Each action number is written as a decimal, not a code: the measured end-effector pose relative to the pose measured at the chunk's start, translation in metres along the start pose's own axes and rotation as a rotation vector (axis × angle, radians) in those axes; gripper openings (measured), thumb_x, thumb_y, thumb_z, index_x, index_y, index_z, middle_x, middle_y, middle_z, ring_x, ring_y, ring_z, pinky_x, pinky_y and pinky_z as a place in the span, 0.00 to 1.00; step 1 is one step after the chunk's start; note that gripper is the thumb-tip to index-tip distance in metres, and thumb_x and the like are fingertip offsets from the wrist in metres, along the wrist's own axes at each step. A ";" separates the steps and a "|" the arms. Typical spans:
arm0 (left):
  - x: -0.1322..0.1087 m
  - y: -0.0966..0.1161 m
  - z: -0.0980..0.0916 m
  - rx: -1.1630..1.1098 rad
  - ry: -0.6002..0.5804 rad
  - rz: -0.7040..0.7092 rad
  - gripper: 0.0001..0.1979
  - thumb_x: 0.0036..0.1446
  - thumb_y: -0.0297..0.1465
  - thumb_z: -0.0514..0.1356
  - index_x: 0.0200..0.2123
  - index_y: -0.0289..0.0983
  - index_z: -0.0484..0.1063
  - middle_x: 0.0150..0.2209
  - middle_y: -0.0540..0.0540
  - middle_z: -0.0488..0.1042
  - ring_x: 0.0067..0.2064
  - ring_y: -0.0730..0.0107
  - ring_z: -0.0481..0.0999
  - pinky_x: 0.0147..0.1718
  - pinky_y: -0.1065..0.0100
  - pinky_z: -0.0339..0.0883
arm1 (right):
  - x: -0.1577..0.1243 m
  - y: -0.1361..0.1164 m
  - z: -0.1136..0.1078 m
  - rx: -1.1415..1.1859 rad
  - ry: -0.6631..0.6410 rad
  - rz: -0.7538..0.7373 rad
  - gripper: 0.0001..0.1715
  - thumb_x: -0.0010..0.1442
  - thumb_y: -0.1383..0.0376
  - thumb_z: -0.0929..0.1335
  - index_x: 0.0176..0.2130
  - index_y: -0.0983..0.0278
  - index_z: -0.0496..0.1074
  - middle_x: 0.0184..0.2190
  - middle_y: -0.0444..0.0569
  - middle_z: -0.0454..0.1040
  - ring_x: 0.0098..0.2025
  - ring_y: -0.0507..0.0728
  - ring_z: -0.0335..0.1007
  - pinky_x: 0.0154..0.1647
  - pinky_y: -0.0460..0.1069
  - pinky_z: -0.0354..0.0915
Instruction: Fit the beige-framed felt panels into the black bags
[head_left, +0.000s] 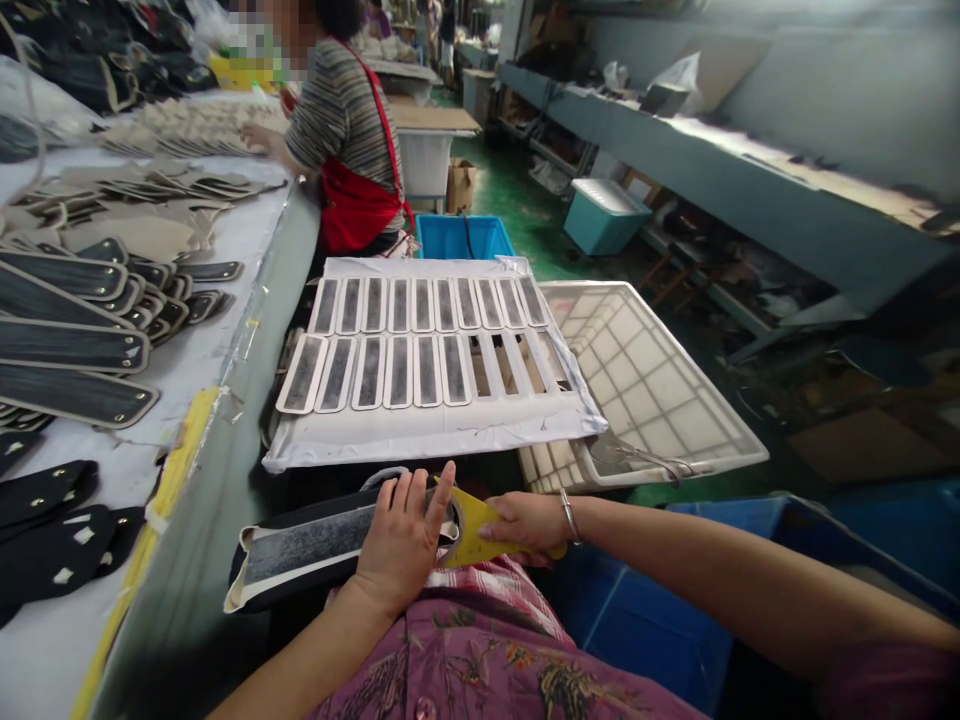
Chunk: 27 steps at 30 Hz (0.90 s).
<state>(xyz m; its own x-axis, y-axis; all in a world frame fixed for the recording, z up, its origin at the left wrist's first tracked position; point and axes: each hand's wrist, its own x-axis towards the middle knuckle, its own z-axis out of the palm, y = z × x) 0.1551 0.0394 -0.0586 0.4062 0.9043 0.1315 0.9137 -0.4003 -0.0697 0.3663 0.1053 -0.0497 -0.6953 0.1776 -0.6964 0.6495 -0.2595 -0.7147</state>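
Low in the middle of the frame, the left hand (397,545) lies over a dark padded piece (307,550) with its fingers extended and only slightly parted; its thumb is hidden, so whether it grips the piece or merely presses on it cannot be told. The padded piece runs from lower left toward the centre, its grey strip edged in cream. Just right of it, the right hand (525,522), a silver bangle (571,518) at the wrist, is closed on a yellow scraper-like tool (471,535), thumb on top, the broad end meeting the padded piece's right end near the left fingertips. At mid-frame a white-covered board (442,437) bears two rows of pale-edged grey strips (367,372), with openings at the lower row's right end. A white crate (637,350) sits right of the board; a pinkish mark on its far rim is too blurred to read as lettering. Stacked dark straps (67,345) with metal eyelets fill the left edge of the frame, and dark pieces (52,545) at lower left carry small pale patches. At upper centre-left, a co-worker (337,100) wears a red apron (360,205).
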 end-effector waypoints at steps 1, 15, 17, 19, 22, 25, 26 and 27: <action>0.000 0.000 0.000 -0.002 0.003 0.003 0.39 0.53 0.29 0.56 0.64 0.33 0.38 0.52 0.32 0.63 0.53 0.50 0.63 0.51 0.51 0.54 | 0.001 0.002 0.001 0.011 0.008 -0.003 0.15 0.63 0.55 0.58 0.37 0.64 0.60 0.18 0.38 0.64 0.12 0.47 0.58 0.11 0.41 0.56; -0.005 -0.004 0.005 -0.030 0.045 0.029 0.41 0.55 0.29 0.55 0.64 0.36 0.33 0.52 0.31 0.63 0.54 0.47 0.63 0.52 0.49 0.55 | 0.007 0.002 0.007 0.149 -0.026 0.017 0.17 0.62 0.54 0.59 0.31 0.65 0.61 0.15 0.38 0.62 0.11 0.47 0.57 0.09 0.40 0.56; -0.006 -0.005 0.005 -0.043 0.051 0.035 0.42 0.54 0.29 0.56 0.64 0.37 0.32 0.53 0.31 0.63 0.54 0.47 0.63 0.52 0.49 0.55 | 0.009 0.007 0.011 0.201 -0.015 -0.007 0.17 0.62 0.53 0.60 0.33 0.64 0.61 0.16 0.38 0.63 0.11 0.47 0.57 0.08 0.40 0.56; -0.006 -0.008 0.004 -0.065 0.050 0.056 0.43 0.53 0.28 0.58 0.64 0.38 0.32 0.53 0.31 0.62 0.54 0.47 0.63 0.52 0.50 0.54 | 0.010 0.011 0.015 0.236 0.006 -0.033 0.17 0.62 0.52 0.59 0.36 0.64 0.61 0.16 0.37 0.63 0.11 0.47 0.57 0.08 0.41 0.56; -0.006 -0.013 0.003 -0.134 0.021 0.104 0.47 0.49 0.28 0.61 0.64 0.38 0.33 0.54 0.32 0.60 0.55 0.48 0.61 0.53 0.51 0.53 | 0.009 0.016 0.022 0.257 0.049 -0.040 0.19 0.62 0.51 0.58 0.39 0.63 0.61 0.17 0.38 0.64 0.12 0.48 0.58 0.09 0.41 0.56; -0.007 -0.018 0.002 -0.227 -0.018 0.131 0.50 0.45 0.40 0.64 0.64 0.37 0.36 0.56 0.31 0.57 0.56 0.46 0.59 0.55 0.50 0.51 | 0.008 0.018 0.029 0.298 0.089 -0.013 0.19 0.62 0.50 0.58 0.39 0.64 0.60 0.16 0.37 0.64 0.11 0.47 0.58 0.10 0.40 0.56; -0.007 -0.019 0.003 -0.250 -0.017 0.131 0.52 0.44 0.47 0.63 0.64 0.35 0.38 0.57 0.31 0.57 0.56 0.45 0.58 0.55 0.49 0.50 | 0.009 0.019 0.031 0.317 0.098 -0.008 0.19 0.62 0.50 0.58 0.39 0.64 0.60 0.16 0.37 0.64 0.11 0.47 0.57 0.10 0.39 0.55; -0.008 -0.019 0.003 -0.267 -0.009 0.128 0.54 0.42 0.53 0.61 0.64 0.34 0.39 0.57 0.31 0.57 0.56 0.45 0.58 0.55 0.48 0.50 | 0.009 0.019 0.034 0.337 0.108 -0.010 0.19 0.62 0.50 0.59 0.38 0.64 0.60 0.16 0.37 0.64 0.10 0.46 0.57 0.11 0.39 0.54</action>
<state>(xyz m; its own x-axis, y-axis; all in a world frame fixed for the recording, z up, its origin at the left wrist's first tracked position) 0.1343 0.0406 -0.0613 0.5189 0.8450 0.1292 0.8263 -0.5345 0.1777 0.3619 0.0701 -0.0678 -0.6527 0.2765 -0.7054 0.4925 -0.5527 -0.6723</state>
